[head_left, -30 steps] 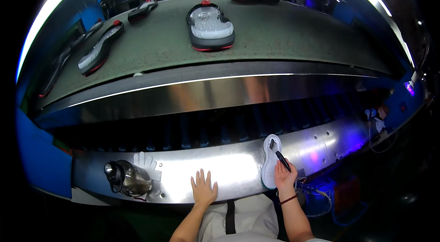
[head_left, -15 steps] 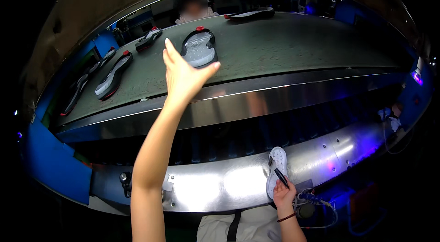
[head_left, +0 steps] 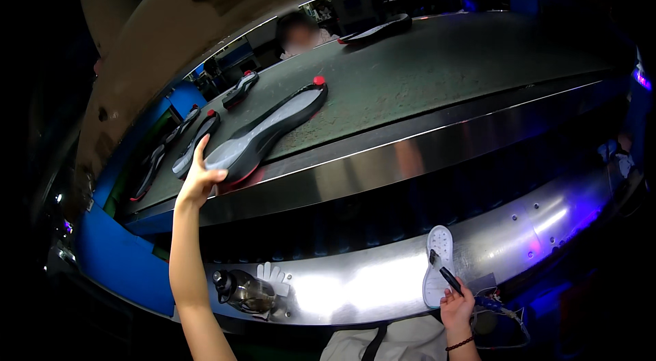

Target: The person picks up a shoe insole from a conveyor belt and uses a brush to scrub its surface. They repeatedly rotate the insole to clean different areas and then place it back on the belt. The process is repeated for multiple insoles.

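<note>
My left hand (head_left: 196, 182) grips the near, wide end of a large shoe sole (head_left: 280, 125), thumb on one side and fingers on the other. That sole is black with a grey inner face and a red tab at its far end; it slants over the front part of the green conveyor belt (head_left: 424, 64). Lower right, my right hand (head_left: 458, 304) closes around a brush (head_left: 449, 279) with a black handle. Its dark tip meets a white shoe sole (head_left: 441, 243) dotted with small holes, which lies on the metal ledge (head_left: 362, 286).
Several more soles, such as one dark sole (head_left: 240, 90), lie on the belt's left part; another sole (head_left: 377, 30) lies at its far edge. A dark bottle (head_left: 242, 290) and a white glove (head_left: 272, 275) rest on the ledge's left. Across the belt sits a person (head_left: 304, 40).
My left hand, open over the belt before, has taken hold of the large sole, which now lies slanted further left and nearer. The view has shifted. The brush stays at the white sole.
</note>
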A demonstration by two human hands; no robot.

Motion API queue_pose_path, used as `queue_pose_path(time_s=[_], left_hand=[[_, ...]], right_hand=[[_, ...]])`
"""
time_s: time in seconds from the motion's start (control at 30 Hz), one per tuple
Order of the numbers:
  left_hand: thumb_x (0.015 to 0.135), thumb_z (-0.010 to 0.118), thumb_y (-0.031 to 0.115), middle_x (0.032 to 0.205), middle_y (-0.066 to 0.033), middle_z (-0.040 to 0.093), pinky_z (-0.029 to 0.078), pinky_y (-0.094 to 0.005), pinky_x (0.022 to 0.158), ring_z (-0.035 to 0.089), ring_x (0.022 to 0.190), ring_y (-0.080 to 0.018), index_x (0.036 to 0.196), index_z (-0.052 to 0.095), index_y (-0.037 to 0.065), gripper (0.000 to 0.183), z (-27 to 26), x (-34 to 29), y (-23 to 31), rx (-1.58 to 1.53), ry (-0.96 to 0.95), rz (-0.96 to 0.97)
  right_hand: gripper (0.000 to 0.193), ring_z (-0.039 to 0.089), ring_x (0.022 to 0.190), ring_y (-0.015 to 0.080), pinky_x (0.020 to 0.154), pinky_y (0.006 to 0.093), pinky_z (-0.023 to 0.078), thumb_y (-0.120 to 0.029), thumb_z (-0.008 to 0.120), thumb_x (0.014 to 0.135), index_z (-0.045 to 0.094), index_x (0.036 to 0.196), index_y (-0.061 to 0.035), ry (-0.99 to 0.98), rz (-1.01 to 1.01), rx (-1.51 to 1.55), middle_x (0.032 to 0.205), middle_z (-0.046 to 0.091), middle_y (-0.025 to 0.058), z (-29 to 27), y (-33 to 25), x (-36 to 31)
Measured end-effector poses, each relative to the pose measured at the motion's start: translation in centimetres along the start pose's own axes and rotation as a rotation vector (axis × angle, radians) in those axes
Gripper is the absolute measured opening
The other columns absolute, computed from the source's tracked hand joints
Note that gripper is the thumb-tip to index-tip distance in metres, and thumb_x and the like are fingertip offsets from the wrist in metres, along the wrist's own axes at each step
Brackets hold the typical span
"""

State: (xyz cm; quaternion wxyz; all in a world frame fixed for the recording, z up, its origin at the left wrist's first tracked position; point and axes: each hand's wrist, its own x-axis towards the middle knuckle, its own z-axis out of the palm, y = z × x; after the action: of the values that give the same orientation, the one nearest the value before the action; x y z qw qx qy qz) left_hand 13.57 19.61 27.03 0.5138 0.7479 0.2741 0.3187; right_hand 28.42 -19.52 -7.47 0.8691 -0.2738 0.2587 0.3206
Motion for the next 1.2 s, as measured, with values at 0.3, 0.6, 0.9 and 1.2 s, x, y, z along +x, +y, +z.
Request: queue_pose_path(time_s=[0.3, 0.6, 0.9, 1.2], left_hand=[[0.037, 0.060, 0.009, 0.122, -0.0121, 0.038, 0.029, -0.0271, 0.096, 0.040, 0.113, -0.0235, 0.130, 0.025, 0.005, 0.099, -4.5, -4.2, -1.7, -0.190, -0.079, 0.092], [0.038, 0.071, 0.006, 0.121, -0.0164, 0.040, 0.029, -0.0338, 0.097, 0.041, 0.112, -0.0271, 0.131, 0.015, 0.005, 0.108, -1.1, -6.7, -1.3, -0.078, -0.009, 0.249], [0.046, 0.066, -0.003, 0.124, -0.0191, 0.031, 0.030, -0.0516, 0.092, 0.031, 0.113, -0.0432, 0.124, 0.022, 0.011, 0.091, 5.6, -11.9, -3.0, 0.990, 0.132, 1.060], [0.046, 0.066, -0.005, 0.126, -0.0208, 0.027, 0.029, -0.0492, 0.093, 0.030, 0.114, -0.0421, 0.125, 0.017, 0.008, 0.093, 6.0, -11.7, -4.1, 0.952, 0.191, 1.017]], right_hand=[[0.036, 0.045, 0.072, 0.0121, 0.059, 0.0238, 0.036, -0.026, 0.048, 0.076, 0.049, 0.107, -0.0082, -0.018, 0.014, -0.031, 0.091, 0.050, -0.0001, 0.2, 0.1, 0.1], [0.036, 0.046, 0.071, 0.0124, 0.057, 0.0235, 0.036, -0.027, 0.050, 0.076, 0.051, 0.107, -0.0092, 0.038, 0.009, -0.068, 0.090, 0.051, 0.0002, -1.1, 0.3, 0.4], [0.033, 0.046, 0.068, 0.0112, 0.055, 0.0226, 0.038, -0.027, 0.048, 0.076, 0.053, 0.105, -0.0119, 0.016, -0.004, -0.127, 0.087, 0.054, -0.0021, -0.4, 0.5, 0.5], [0.033, 0.046, 0.068, 0.0110, 0.054, 0.0228, 0.038, -0.028, 0.049, 0.075, 0.053, 0.104, -0.0122, 0.027, -0.024, -0.154, 0.085, 0.053, -0.0025, -1.0, 0.6, 0.6]])
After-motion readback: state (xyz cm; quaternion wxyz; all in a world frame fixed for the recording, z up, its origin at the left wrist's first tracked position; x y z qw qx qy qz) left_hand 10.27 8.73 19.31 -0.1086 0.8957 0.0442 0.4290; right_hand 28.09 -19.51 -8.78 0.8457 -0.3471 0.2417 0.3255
